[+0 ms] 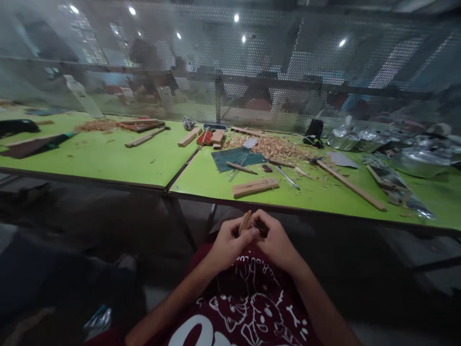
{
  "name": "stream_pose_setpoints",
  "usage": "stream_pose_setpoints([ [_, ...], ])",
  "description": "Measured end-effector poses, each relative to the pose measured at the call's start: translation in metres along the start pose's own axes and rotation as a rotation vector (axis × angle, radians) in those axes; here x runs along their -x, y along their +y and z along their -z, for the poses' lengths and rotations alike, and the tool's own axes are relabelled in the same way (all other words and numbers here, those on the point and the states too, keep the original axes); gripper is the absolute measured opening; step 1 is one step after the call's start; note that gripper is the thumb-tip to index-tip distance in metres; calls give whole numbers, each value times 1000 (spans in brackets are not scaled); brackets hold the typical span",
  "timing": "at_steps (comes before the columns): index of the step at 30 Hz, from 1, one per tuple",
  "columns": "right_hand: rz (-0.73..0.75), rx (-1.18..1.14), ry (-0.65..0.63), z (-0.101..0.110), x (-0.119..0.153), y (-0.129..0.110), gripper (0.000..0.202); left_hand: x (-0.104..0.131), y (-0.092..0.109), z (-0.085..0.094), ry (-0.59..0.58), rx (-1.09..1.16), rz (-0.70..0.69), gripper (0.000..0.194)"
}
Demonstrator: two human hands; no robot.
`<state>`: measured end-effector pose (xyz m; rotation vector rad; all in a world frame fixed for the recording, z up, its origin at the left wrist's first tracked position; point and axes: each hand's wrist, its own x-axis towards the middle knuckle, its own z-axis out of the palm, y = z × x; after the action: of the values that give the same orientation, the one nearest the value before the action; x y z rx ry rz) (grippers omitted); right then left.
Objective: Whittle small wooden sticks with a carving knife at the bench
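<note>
Both hands meet above my lap, just below the table's front edge. My left hand (233, 240) is closed round a small piece of wood (245, 222), whose tip sticks up between the fingers. My right hand (272, 238) is curled against it, fingers bent. A dark patch shows beneath those fingers, and what they grip is too hidden to name. On the table straight ahead lies a wooden block (255, 188). Behind it are a pencil-like wooden stick (241, 167), a pen (287, 178) and a dark green sheet (234, 157).
A long-handled hammer (349, 185) lies at right, near clear plastic containers (421, 156). Wood shavings (279, 146) are heaped by a black device (313, 132). A plastic bottle (83, 96) stands at far left. A perforated screen (252, 53) rises behind the green table (144, 166).
</note>
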<state>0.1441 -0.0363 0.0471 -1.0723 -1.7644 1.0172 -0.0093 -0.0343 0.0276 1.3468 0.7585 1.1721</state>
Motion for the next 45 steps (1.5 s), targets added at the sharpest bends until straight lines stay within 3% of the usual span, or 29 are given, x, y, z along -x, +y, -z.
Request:
stream_pose_setpoints([
  [7,-168,-338,-76,-6,1,-6,59,7,-13,0,-72,221,151,57],
  [11,-138,-354,-146,-8,-3,-10,55,10,-17,-2,-93,394,248,55],
  [15,-128,-388,-162,-16,-8,-6,52,9,-17,-2,-46,501,258,56],
  [21,-170,-410,-55,-28,-17,-2,51,3,-21,-1,-22,620,250,52],
  [26,-218,-471,-41,-17,-16,3,47,0,-16,3,-78,618,276,47],
  [31,-295,-540,197,4,-6,7,32,-2,-7,13,-185,734,295,55],
  [34,-235,-439,234,12,2,-1,33,-2,-4,10,-222,784,272,58],
  [38,-99,-115,144,17,13,-22,35,-1,1,4,-231,741,282,63],
  [41,-20,-39,102,18,16,-33,41,1,6,3,-245,664,296,65],
  [45,110,71,171,15,16,-34,35,7,8,5,-235,591,260,57],
])
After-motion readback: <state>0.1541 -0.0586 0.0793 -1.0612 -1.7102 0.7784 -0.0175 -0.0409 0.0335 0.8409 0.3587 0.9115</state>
